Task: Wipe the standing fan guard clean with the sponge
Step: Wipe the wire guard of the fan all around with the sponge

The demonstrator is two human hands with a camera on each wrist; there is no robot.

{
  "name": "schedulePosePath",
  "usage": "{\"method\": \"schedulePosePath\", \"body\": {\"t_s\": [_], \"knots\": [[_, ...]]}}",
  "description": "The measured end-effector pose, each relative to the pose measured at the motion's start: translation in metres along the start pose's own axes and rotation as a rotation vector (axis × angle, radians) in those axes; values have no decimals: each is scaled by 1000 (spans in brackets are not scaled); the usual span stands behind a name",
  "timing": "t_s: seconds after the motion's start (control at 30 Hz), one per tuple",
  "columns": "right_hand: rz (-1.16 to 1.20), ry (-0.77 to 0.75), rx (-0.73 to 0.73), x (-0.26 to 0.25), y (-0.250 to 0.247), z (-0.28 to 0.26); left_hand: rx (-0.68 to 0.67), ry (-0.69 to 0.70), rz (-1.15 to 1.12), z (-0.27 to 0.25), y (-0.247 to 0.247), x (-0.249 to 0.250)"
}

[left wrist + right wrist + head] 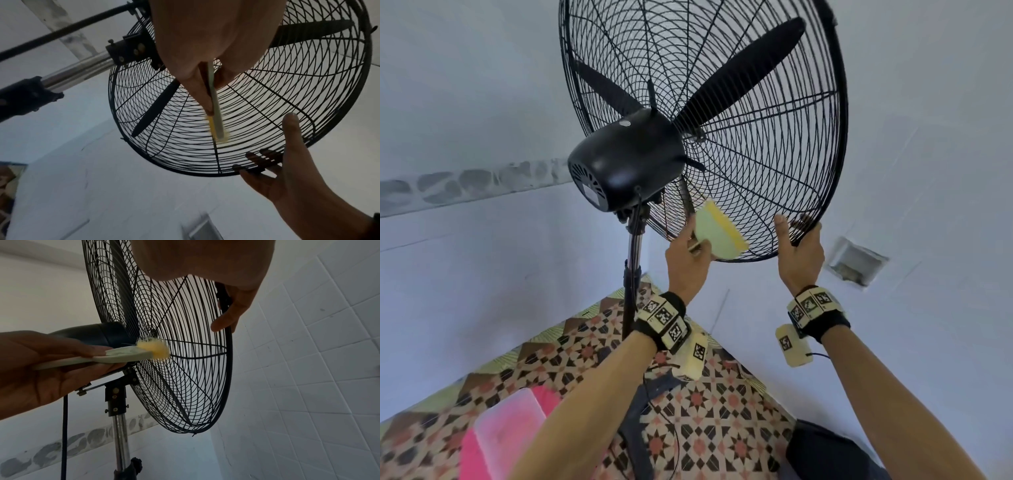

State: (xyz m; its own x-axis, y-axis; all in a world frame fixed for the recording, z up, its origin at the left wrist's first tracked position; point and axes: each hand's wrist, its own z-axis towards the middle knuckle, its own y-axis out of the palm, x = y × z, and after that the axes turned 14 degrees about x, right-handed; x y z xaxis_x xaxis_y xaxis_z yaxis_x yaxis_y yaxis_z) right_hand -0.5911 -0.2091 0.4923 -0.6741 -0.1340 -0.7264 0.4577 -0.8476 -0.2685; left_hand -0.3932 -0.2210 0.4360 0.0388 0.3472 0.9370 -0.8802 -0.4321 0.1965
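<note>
The black wire fan guard [756,144] fills the upper middle of the head view, with black blades and the motor housing [626,164] behind it. My left hand [686,255] pinches a pale green sponge with a yellow edge [719,233], and its yellow side lies against the rear grille near the bottom. My right hand [796,246] grips the guard's lower rim, fingers hooked through the wires and thumb up along the back. The sponge [131,356] also shows in the right wrist view, and edge-on in the left wrist view [216,113].
The chrome and black fan pole [632,274] drops to a patterned tiled floor [705,411]. A pink and clear plastic container [506,435] lies at the lower left. Pale walls meet in a corner behind the fan, with a small recessed box [856,262] on the right wall.
</note>
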Motion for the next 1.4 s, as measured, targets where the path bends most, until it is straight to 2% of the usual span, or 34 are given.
{"method": "schedulePosePath", "body": {"t_s": [0.07,0.2,0.27,0.33,0.4,0.47,0.67,0.77,0.87,1.0,1.07,1.13,1.23,1.3,1.4], "knots": [[6,-16,5,1,-1,0,-23,-33,-49,-3,-5,-4],[17,-44,-16,-1,-2,-1,191,-14,-80,15,-15,5],[22,-32,-11,-2,-2,-2,224,22,-33,15,-8,9],[33,-12,-7,-3,-2,-4,174,45,14,-1,1,5],[30,-2,8,-2,-1,-5,25,19,-32,-22,5,-7],[28,12,-1,-2,-1,-4,-38,3,-75,-32,0,-15],[21,29,-39,-4,-4,-5,196,-3,-93,-7,-6,-11],[29,37,-25,-6,-4,-9,129,29,-33,-29,10,-12],[26,16,-38,-5,-8,-8,19,33,-51,-36,3,-20],[46,-10,-62,-9,-11,-9,139,-66,-74,-15,-6,-14],[37,6,-52,-10,-10,-10,145,-50,-68,-23,2,-10],[34,36,-53,-10,-10,-10,58,8,-40,-43,10,-15],[34,19,-55,-8,-12,-10,-58,7,-37,-67,7,-24],[45,-7,-61,-8,-14,-8,-3,2,-35,-60,0,-20],[61,-17,-83,-11,-20,-8,180,-44,-64,-41,-3,-8]]}}
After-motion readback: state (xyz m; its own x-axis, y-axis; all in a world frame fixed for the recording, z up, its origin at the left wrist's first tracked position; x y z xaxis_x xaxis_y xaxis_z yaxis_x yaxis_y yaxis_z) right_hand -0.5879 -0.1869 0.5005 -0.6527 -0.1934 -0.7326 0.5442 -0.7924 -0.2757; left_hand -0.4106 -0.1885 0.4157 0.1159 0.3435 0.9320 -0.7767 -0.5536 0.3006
